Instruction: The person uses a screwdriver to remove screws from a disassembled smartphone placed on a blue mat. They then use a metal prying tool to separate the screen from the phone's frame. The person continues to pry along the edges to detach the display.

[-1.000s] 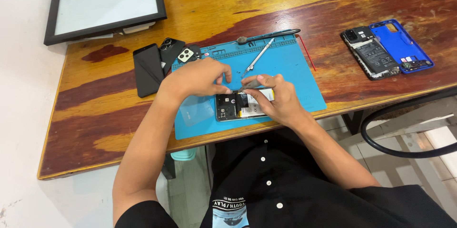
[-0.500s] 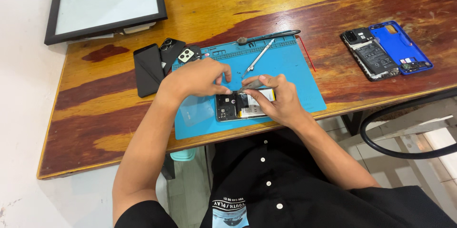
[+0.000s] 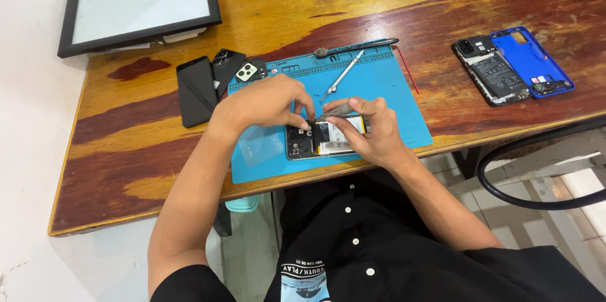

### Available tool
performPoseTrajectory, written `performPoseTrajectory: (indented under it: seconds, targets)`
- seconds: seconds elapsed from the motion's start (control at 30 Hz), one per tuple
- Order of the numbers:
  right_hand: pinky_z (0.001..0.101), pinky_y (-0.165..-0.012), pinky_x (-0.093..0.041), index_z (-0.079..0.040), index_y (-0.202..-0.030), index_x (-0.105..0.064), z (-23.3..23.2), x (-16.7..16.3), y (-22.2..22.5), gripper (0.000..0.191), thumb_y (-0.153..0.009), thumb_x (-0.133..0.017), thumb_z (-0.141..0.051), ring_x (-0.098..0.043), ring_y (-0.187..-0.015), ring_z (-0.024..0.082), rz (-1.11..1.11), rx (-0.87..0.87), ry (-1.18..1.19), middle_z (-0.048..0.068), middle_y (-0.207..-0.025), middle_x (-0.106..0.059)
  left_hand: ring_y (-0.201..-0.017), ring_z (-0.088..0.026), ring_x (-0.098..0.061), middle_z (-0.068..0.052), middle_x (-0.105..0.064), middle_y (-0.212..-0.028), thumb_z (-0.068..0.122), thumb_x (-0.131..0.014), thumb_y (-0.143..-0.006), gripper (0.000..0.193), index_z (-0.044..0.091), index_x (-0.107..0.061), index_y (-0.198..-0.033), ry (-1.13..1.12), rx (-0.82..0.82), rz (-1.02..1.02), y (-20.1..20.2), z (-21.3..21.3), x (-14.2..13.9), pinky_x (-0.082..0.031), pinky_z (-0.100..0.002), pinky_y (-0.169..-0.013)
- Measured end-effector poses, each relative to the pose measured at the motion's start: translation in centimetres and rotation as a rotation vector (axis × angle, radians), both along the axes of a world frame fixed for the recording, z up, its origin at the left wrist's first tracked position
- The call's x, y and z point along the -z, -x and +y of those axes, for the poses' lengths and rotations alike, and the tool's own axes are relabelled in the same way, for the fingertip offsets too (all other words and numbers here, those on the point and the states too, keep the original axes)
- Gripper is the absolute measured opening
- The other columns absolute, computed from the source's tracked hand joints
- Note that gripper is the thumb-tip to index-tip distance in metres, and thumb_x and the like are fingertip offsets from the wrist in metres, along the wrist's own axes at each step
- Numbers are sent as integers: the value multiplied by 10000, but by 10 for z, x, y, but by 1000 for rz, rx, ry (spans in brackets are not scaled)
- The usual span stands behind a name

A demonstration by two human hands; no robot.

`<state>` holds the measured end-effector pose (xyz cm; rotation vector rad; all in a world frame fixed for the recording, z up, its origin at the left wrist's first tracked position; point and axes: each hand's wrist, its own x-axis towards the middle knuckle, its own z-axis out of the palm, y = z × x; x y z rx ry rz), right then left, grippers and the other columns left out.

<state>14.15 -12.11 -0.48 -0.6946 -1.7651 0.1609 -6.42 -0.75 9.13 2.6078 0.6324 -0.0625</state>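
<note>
Head view, wooden table [image 3: 189,150], blue mat [image 3: 391,87], tiled floor [image 3: 252,258]

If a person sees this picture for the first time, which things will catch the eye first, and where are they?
First comes the bright blue mat in the middle of the wooden table; on it the left hand and the right hand meet over an opened phone, the right holding a slim metal tool. At far right lies another opened phone beside its blue back cover. A black-framed panel rests at the top left.
</note>
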Motion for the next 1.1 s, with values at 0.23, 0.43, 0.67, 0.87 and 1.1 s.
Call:
performPoseTrajectory:
  seconds: [0.23,0.43,0.67,0.87,1.1]
  targets:
    - [365,-799,-649,-88,-1299,-330,0,1,0,561,-951,-720,118,-789,-954,306,12,13,-23,240,-1069,-726,-829,-245,-688,-51,-712,-844,290,-836,-801,198,123,-787,-895,-7,73,-110,1,3,5,-517,-385,-746]
    - [375,-818,-651,-89,-1318,-324,-1,0,0,576,-952,-713,126,-786,-961,308,23,17,-22,239,-1075,-724,-802,-243,-685,-50,-712,-836,245,-856,-736,282,151,-781,-991,28,23,-51,-3,1,3,-516,-389,-733]
    - [374,-802,-647,-84,-1291,-330,-2,-1,0,553,-953,-715,122,-788,-949,309,19,24,-11,242,-1058,-724,-846,-270,-691,-50,-735,-866,130,-775,-826,195,159,-788,-1018,-85,16,-94,3,4,6,-502,-420,-804]
    - [372,-802,-653,-82,-1290,-339,-1,-1,1,528,-965,-705,116,-789,-951,305,8,8,2,237,-1054,-725,-867,-272,-701,-38,-735,-894,207,-807,-812,217,205,-781,-1028,-80,-128,68,0,1,-1,-541,-423,-748]
    - [358,-773,-643,-81,-1268,-359,0,0,3,519,-951,-731,94,-788,-959,315,5,13,17,233,-1052,-727,-872,-245,-705,-33,-728,-868,224,-822,-791,203,188,-779,-986,-31,-87,32,1,-1,-6,-519,-425,-866]
